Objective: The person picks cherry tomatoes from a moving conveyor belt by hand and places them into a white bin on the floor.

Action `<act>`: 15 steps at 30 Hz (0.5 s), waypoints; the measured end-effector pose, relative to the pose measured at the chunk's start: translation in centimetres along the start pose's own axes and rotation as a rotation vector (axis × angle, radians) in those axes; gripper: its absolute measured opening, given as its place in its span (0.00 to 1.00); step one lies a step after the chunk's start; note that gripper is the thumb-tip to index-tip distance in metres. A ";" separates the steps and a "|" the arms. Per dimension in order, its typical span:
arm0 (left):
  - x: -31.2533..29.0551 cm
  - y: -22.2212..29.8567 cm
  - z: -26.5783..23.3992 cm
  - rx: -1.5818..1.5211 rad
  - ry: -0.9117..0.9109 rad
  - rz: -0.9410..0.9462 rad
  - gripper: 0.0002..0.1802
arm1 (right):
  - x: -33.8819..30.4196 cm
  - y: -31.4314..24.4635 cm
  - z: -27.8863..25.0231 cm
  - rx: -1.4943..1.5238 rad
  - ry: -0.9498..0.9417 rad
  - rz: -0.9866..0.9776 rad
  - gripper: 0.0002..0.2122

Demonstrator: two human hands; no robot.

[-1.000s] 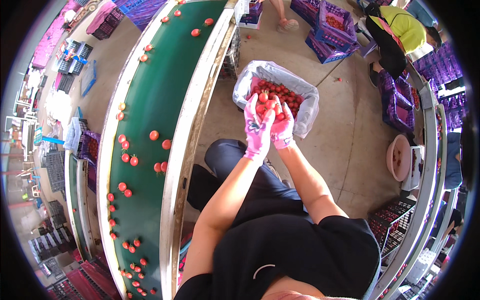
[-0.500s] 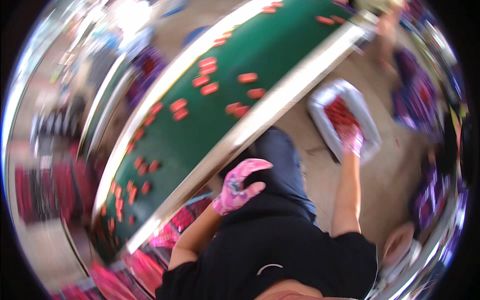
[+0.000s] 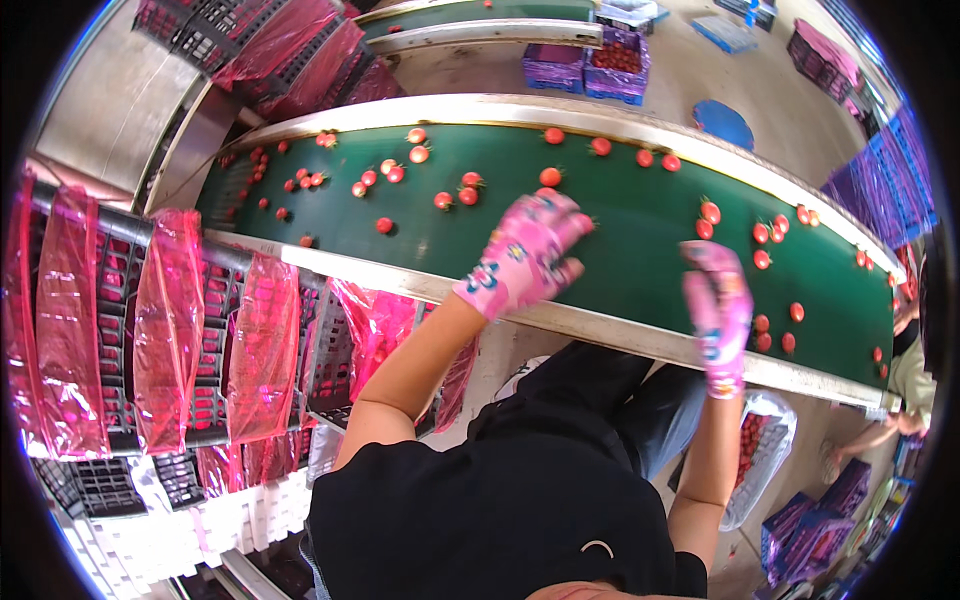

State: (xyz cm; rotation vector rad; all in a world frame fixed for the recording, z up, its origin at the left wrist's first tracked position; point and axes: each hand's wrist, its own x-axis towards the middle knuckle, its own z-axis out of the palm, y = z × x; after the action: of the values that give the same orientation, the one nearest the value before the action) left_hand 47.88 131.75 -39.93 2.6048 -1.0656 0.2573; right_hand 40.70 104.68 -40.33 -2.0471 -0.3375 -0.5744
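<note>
The left hand [image 3: 528, 252], gloved in patterned pink, reaches ahead and to the right, its back upward, fingers slightly bent and thumb held apart from them. The left forearm [image 3: 418, 365] is bare and slants forward from a bent elbow. The right hand [image 3: 718, 310], gloved alike and a little blurred, points forward, fingertips curling leftward, thumb spread from the fingers. The right forearm [image 3: 708, 460] runs nearly straight ahead. The two hands are well apart.

No lettering or numbers can be read.
</note>
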 end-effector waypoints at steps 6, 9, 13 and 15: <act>-3.8 -10.2 1.3 0.044 0.040 -0.577 0.36 | -0.5 -2.0 9.3 -0.274 -0.414 -0.199 0.13; -3.1 -9.0 1.0 -0.383 -0.016 -0.395 0.33 | -0.6 -2.2 8.9 -0.099 -0.277 0.016 0.12; -2.9 -9.4 -0.2 -0.443 0.152 -0.268 0.23 | -0.9 -1.3 8.3 0.077 -0.250 0.265 0.11; -2.6 -12.4 -1.0 -0.178 0.241 -0.381 0.19 | -0.9 -1.1 8.5 0.043 -0.270 0.238 0.11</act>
State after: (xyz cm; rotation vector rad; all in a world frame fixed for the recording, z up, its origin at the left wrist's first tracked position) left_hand 54.75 142.14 -42.49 2.4740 -0.4761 0.3552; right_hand 41.61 112.52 -43.73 -2.0880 -0.2556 -0.1441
